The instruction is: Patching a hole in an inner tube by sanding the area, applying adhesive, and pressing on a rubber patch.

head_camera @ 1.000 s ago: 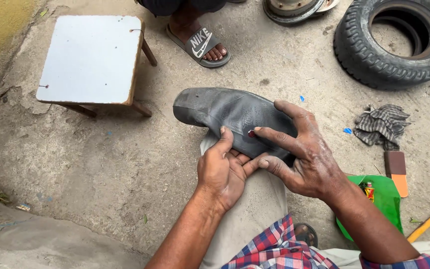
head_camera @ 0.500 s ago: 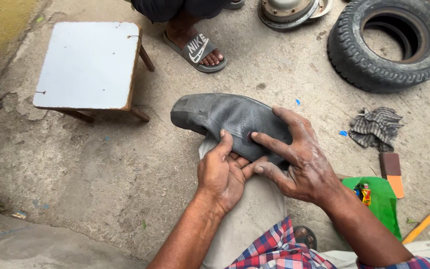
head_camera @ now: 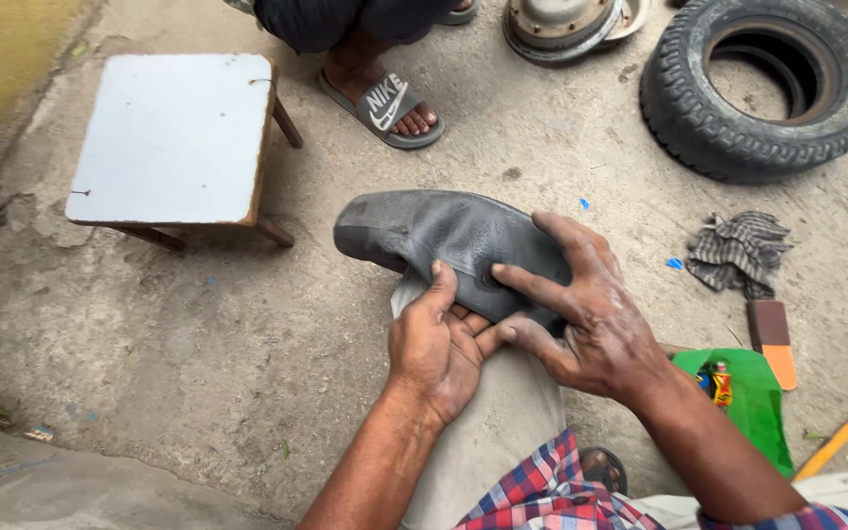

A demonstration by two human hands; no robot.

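A folded piece of grey rubber inner tube (head_camera: 453, 236) lay draped over the person's raised knee, its rounded far edge hanging out over the concrete floor (head_camera: 198, 334). The left hand (head_camera: 436, 345) gripped the tube's near edge, thumb on top and fingers tucked beneath. The right hand (head_camera: 581, 314) pressed down on the tube with fingers spread open, not closed around it. Bare floor lay open to the left, as far as a small white-topped stool (head_camera: 174, 137). To the right sat a striped rag (head_camera: 738, 250), a green plastic piece (head_camera: 753, 402) and a tyre (head_camera: 763, 83); ahead stood another person's sandalled foot (head_camera: 385, 103).
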